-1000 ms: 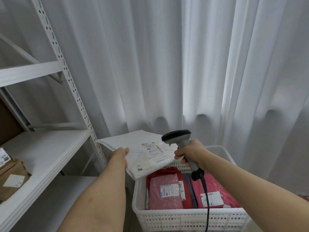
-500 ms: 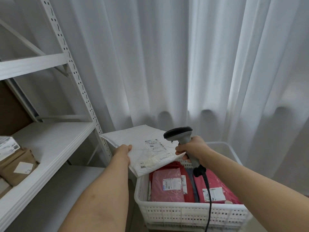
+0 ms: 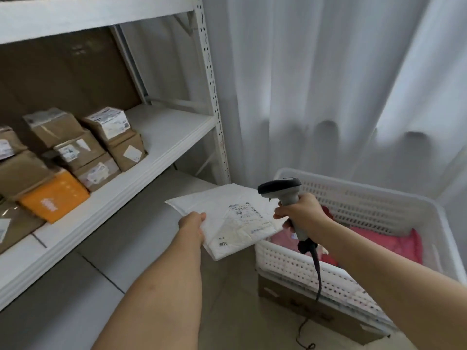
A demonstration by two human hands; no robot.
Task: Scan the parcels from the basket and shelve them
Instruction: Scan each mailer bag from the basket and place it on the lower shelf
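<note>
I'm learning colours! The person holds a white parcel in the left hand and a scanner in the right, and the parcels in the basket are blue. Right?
Nearly. The head view shows the parcels in the basket are pink and red, not blue. The left hand does hold the white parcel, and the right hand the scanner.

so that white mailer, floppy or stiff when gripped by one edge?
Probably semi-stiff: the white mailer stays nearly flat with only the left hand pinching its edge. Likely light, held one-handed. Creases suggest padded, bendable film, possibly slippery.
</note>
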